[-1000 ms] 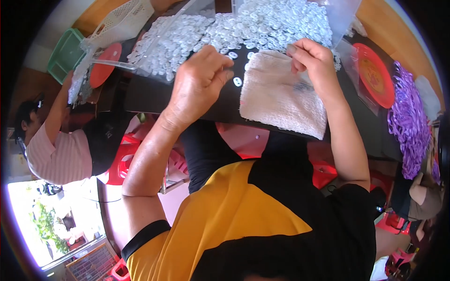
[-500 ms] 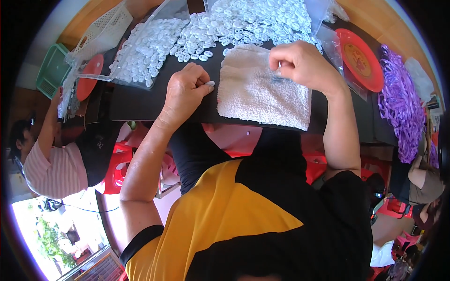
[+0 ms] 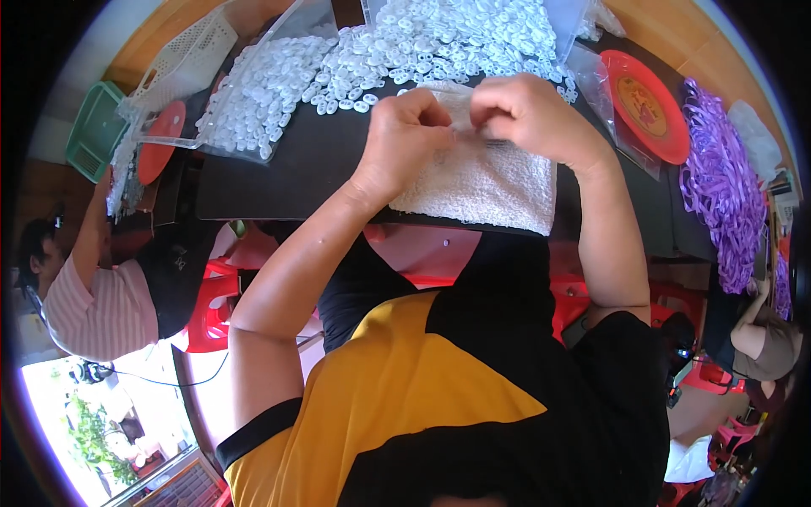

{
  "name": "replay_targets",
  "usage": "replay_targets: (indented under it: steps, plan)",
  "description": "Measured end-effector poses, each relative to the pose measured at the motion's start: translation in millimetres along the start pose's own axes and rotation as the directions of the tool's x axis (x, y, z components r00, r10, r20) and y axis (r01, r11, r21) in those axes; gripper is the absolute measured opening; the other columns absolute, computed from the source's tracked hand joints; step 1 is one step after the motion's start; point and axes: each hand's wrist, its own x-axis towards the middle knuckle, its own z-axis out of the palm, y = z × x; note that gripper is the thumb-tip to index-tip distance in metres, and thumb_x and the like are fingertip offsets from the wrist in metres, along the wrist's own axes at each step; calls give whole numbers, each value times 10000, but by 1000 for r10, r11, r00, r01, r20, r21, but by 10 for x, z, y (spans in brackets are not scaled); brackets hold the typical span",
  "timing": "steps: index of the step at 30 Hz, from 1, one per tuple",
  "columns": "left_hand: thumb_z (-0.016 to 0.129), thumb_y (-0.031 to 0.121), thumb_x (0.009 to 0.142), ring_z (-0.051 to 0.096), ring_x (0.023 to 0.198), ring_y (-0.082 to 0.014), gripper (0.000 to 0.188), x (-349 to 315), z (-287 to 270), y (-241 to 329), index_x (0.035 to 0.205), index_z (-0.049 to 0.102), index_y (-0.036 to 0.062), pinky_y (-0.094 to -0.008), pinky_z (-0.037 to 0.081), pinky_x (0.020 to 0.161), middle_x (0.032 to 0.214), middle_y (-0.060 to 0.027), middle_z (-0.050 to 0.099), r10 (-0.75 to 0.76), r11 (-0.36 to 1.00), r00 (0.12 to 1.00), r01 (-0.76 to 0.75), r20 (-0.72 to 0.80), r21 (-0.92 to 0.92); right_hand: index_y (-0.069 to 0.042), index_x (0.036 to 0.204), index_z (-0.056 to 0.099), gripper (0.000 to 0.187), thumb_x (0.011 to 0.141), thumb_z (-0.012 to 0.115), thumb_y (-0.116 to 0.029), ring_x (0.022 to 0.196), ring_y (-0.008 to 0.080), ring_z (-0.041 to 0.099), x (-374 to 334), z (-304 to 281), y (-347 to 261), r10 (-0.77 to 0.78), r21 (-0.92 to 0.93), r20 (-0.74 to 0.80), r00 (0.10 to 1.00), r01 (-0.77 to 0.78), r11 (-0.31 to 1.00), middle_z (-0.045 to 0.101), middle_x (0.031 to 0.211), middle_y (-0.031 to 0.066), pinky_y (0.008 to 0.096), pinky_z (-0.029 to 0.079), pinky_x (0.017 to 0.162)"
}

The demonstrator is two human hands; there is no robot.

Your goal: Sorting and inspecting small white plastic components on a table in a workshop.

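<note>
Over the white towel (image 3: 481,190), my two hands are close together with their fingertips nearly meeting. My left hand (image 3: 401,139) is closed in a pinch at the towel's left side; a small white oval plastic piece was between its thumb and finger half a second ago, and the fingers now mostly hide it. My right hand (image 3: 528,114) pinches too, above the upper right of the towel; what it holds, if anything, is too small to make out. Just beyond lie heaps of white oval plastic pieces (image 3: 456,42) with holes in them.
A clear bin (image 3: 253,101) of the same pieces stands left, with a white basket (image 3: 190,51) and green basket (image 3: 93,131) behind. At right are a red plate (image 3: 644,106) and purple ribbons (image 3: 722,186). Another person (image 3: 101,304) sits at left.
My left hand has moved right and slightly away from me, from the bare table to the towel, meeting my right hand. My right hand has shifted slightly left.
</note>
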Motion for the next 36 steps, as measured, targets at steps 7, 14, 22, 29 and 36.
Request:
replay_targets:
  steps: [7,14,22,29,36]
  plan:
    - [692,56,795,530,631,-67,113,5,17,132,891,669,3,-212,426,569,728,-10,616,-5,1000,1000,5,-4,13,5,791,578,55,773,594,54,661,66,513,13,-54,-23,117,403,-104,988,-66,913,542,664,-1,232,420,619]
    - [635,131,875,543,537,-108,171,-6,-46,418,882,645,-39,-225,380,448,697,-68,617,-244,876,957,286,154,-388,-5,912,590,184,743,591,67,644,104,558,42,30,-60,57,547,-238,969,85,833,577,664,40,242,450,633]
    - [614,89,853,536,529,-137,136,24,-131,495,858,632,-46,-236,370,442,684,-101,595,-342,825,907,415,246,-383,-23,953,586,246,732,614,79,646,114,575,25,-8,-141,-32,499,-176,984,117,859,573,663,36,251,482,650]
    - [621,92,839,526,521,-144,134,32,-156,460,833,627,-42,-245,357,441,680,-97,592,-305,771,933,359,190,-526,3,857,630,97,762,619,17,668,120,593,45,72,-150,63,527,-335,940,132,839,622,707,63,266,495,671]
    - [685,33,793,548,635,-107,88,-39,-97,-68,848,649,-25,-235,453,596,819,-17,596,181,958,972,-140,-148,252,9,854,612,39,820,606,-7,711,59,569,95,128,-89,177,482,-285,942,-19,876,624,752,-2,229,451,646]
